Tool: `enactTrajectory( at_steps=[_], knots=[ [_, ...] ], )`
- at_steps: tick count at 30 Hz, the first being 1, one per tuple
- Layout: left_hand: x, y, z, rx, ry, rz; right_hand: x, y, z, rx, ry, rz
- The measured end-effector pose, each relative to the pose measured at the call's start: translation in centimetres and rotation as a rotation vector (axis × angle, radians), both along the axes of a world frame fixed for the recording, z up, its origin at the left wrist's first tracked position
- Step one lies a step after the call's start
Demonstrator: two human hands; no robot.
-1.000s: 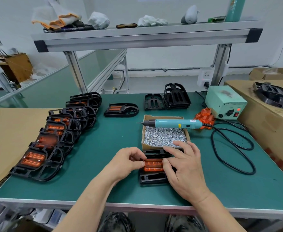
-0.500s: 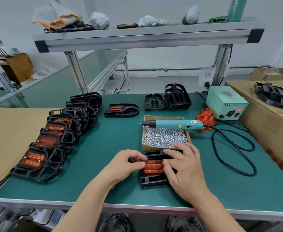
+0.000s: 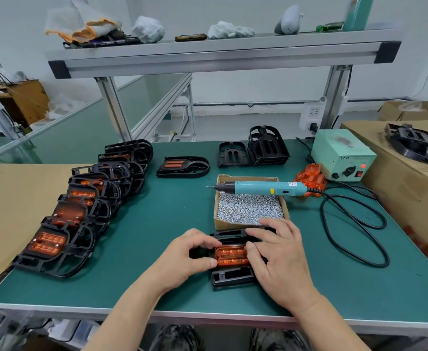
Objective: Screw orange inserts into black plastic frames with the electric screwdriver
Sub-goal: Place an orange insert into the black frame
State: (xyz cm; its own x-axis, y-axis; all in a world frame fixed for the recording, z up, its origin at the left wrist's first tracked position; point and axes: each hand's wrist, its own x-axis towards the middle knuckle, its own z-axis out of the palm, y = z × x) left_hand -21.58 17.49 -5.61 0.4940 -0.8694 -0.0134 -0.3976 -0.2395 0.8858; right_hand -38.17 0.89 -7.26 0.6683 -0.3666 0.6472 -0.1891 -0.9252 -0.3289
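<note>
A black plastic frame [image 3: 233, 277] lies on the green table near its front edge, with an orange insert [image 3: 231, 255] set in its middle. My left hand [image 3: 185, 259] grips the frame's left side, thumb against the insert's left end. My right hand [image 3: 281, 259] rests on the frame's right part, its thumb at the insert's right end and its fingers spread over the frame. The teal electric screwdriver [image 3: 263, 187] lies across the far rim of a cardboard box of screws [image 3: 249, 209], untouched.
A row of several frames with orange inserts [image 3: 81, 214] overlaps along the left. One more fitted frame [image 3: 182, 167] and bare black frames [image 3: 256, 149] sit at the back. Loose orange inserts [image 3: 310, 179], the power unit [image 3: 343, 154] and a looped black cable [image 3: 354, 224] occupy the right.
Both hands stay on the frame and insert. My right fingers have shifted slightly over the frame's far edge; the frame has barely moved.
</note>
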Motion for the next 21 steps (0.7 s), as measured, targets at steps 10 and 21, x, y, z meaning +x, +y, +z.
enactTrajectory(
  at_steps=[10, 21],
  knots=[
    [0.7, -0.3, 0.2, 0.133, -0.057, -0.060, 0.1, -0.1, 0.0, 0.018, 0.011, 0.005],
    [-0.3, 0.0, 0.3, 0.022, -0.114, 0.023, 0.0, -0.3, 0.0, 0.391, -0.194, -0.009]
  ],
)
